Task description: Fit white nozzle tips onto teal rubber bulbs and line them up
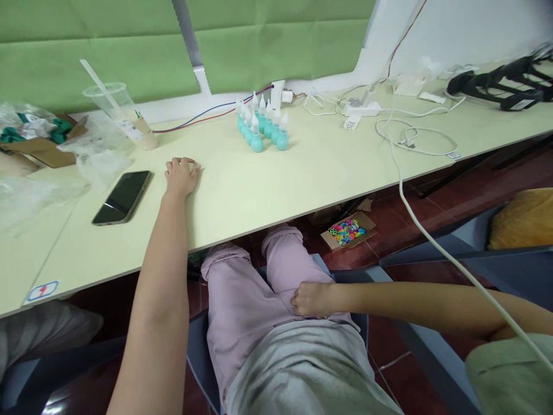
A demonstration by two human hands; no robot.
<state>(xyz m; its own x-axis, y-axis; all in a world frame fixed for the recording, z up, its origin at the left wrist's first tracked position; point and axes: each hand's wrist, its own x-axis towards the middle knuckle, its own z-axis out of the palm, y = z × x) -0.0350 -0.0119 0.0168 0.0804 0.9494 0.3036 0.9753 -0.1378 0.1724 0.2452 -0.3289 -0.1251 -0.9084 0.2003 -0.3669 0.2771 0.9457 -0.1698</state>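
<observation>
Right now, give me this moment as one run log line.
left hand: on table, beside phone | right hand: on trousers | bottles: upright, grouped | phone: screen dark

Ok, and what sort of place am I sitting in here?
Probably a shared workroom or small workshop: there's a long table with a power strip and cables, a cluster of teal bottles, and an open cardboard box of bright pieces on the floor.

The pale table (250, 202) bears teal bottles (262, 123), a phone (122, 197), cup (129, 120) and power strip (362, 109).
</observation>
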